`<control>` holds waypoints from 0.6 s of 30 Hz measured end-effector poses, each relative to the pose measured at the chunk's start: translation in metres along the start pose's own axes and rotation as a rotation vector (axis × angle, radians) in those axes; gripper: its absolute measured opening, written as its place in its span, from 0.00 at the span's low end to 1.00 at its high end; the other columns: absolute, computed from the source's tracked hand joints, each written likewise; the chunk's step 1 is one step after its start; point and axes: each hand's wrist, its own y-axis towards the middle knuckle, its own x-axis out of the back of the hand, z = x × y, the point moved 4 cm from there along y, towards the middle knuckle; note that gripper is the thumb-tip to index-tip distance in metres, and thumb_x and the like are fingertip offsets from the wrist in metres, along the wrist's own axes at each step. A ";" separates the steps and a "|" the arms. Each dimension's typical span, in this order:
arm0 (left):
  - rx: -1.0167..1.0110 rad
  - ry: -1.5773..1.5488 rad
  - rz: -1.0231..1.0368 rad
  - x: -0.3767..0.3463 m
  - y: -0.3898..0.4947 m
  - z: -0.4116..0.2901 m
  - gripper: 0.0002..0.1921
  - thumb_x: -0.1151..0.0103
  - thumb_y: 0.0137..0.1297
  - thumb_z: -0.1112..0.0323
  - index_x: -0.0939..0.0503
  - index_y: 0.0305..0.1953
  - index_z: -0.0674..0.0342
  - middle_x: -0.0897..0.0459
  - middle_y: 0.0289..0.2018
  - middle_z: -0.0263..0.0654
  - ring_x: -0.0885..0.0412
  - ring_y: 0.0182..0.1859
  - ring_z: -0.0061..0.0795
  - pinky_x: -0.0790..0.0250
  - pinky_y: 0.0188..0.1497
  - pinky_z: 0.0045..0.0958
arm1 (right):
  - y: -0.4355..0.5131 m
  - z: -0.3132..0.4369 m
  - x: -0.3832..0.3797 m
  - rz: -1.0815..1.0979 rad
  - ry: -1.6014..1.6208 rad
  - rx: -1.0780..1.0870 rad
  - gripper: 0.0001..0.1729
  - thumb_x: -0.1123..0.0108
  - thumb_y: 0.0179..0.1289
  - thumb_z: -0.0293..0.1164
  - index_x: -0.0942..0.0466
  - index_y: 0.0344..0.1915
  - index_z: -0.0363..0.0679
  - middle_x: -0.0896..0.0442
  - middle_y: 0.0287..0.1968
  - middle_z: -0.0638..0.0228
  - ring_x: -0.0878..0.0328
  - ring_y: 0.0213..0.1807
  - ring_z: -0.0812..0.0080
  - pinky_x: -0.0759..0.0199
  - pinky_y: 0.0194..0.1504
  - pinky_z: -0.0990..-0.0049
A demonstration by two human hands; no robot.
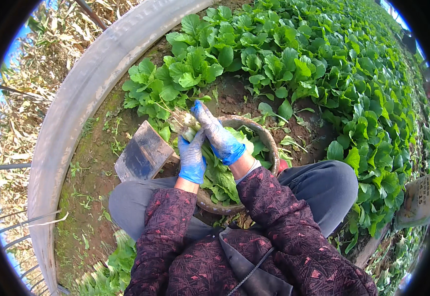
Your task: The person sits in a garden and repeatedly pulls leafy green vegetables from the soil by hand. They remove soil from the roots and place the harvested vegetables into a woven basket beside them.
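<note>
My left hand (pixel 192 158), in a soiled blue glove, grips a bunch of leafy greens (pixel 218 175) near its pale stem bases (pixel 188 124). The thin roots point up and left; the leaves hang down over a round basin (pixel 273 142) with a worn, stained rim. My right hand (pixel 219 135), also in a blue glove, lies against the upper side of the bunch. Its fingers reach past the stem bases, beside a small loose leaf (pixel 204 98). Whether those fingers pinch anything is hidden. More green leaves (pixel 257 146) lie inside the basin, between my bent knees.
A flat board-like piece with a dark face (pixel 139 155) stands left of the basin. Dense leafy plants (pixel 292 48) grow ahead and right. Plastic sheeting (pixel 74 85) curves along the left. Pulled greens (pixel 107 272) lie behind my left knee. A printed bag (pixel 420 199) stands at right.
</note>
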 end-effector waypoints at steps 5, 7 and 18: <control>0.057 -0.106 0.026 0.014 0.016 -0.029 0.13 0.42 0.66 0.65 0.24 0.51 0.59 0.19 0.45 0.34 0.20 0.45 0.29 0.26 0.50 0.33 | 0.006 0.013 0.008 0.185 0.351 -0.151 0.47 0.57 0.70 0.62 0.44 0.70 0.31 0.42 0.72 0.52 0.46 0.74 0.62 0.55 0.74 0.66; 0.056 -0.162 0.015 0.004 0.011 -0.054 0.12 0.41 0.65 0.69 0.23 0.49 0.59 0.19 0.41 0.32 0.19 0.42 0.28 0.24 0.45 0.30 | -0.006 0.038 -0.005 0.372 -0.299 -0.067 0.41 0.56 0.72 0.56 0.41 0.69 0.33 0.40 0.72 0.55 0.43 0.72 0.66 0.49 0.71 0.67; 0.159 -0.296 0.108 0.006 0.013 -0.103 0.12 0.47 0.69 0.67 0.26 0.51 0.59 0.21 0.44 0.36 0.22 0.48 0.30 0.27 0.54 0.35 | -0.054 0.022 -0.110 -0.085 -1.538 0.668 0.48 0.50 0.63 0.58 0.44 0.68 0.28 0.43 0.71 0.41 0.46 0.72 0.45 0.56 0.71 0.50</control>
